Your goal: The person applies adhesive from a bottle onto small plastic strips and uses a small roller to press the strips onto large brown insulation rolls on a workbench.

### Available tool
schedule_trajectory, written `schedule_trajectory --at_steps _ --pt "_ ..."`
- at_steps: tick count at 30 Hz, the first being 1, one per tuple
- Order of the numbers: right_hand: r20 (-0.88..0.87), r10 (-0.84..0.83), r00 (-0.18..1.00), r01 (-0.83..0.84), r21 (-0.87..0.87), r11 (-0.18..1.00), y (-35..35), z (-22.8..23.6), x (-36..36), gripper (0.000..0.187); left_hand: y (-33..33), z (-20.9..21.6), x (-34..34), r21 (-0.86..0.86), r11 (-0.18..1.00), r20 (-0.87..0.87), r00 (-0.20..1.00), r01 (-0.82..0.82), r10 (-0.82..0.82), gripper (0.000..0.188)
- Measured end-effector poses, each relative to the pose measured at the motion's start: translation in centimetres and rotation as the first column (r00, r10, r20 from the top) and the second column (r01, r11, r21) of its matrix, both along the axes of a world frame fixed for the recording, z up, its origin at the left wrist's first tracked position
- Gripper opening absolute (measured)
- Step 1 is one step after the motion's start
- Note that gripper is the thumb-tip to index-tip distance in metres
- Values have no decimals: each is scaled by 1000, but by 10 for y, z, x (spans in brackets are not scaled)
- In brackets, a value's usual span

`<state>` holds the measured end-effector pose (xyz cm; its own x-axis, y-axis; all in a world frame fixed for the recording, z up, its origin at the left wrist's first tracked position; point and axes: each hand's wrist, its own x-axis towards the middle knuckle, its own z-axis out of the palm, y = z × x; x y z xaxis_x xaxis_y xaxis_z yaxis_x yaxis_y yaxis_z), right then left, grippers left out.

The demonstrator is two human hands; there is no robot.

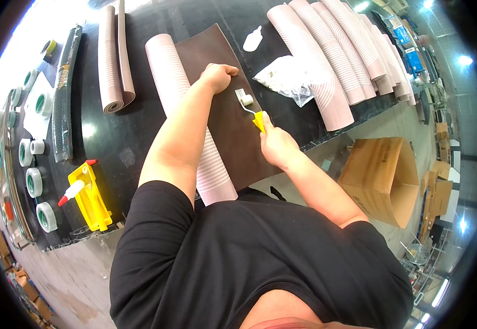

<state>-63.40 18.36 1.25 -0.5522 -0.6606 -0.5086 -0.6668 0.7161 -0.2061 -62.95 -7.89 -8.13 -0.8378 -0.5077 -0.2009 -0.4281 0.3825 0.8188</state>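
A small roller with a white head (244, 97) and a yellow handle (260, 122) is gripped in my right hand (278, 145), its head over the right edge of a dark brown sheet (238, 140). My left hand (218, 78) is closed near the far part of that sheet's right edge; what its fingers hold, if anything, is hidden. The sheet extends from a pale pink ribbed roll (164, 60), partly covered by my left forearm. Beyond the roller lie a white squeeze bottle (253, 39) and a crumpled clear plastic bag (285, 79).
Several pink ribbed rolls (310, 66) line the right side of the black table (129, 134). At left stand a brown roll (108, 60), a yellow tray (89, 197) with a red-tipped bottle (73, 192), and several tape rolls (34, 182). An open cardboard box (373, 170) sits on the right.
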Motion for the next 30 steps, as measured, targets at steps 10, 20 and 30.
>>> schedule_trajectory --at_steps 10,20,30 --pt "-41 41 998 -46 -134 990 12 -11 -3 62 -2 -9 -4 -14 1000 33 999 25 -24 44" --pt "15 -9 1000 9 -14 1000 -35 2 -14 60 -5 -9 -6 -17 998 27 998 54 -54 42" --pt "-6 30 1000 -30 16 999 -9 7 -6 60 1 -5 -6 -21 1000 -30 999 21 -22 38"
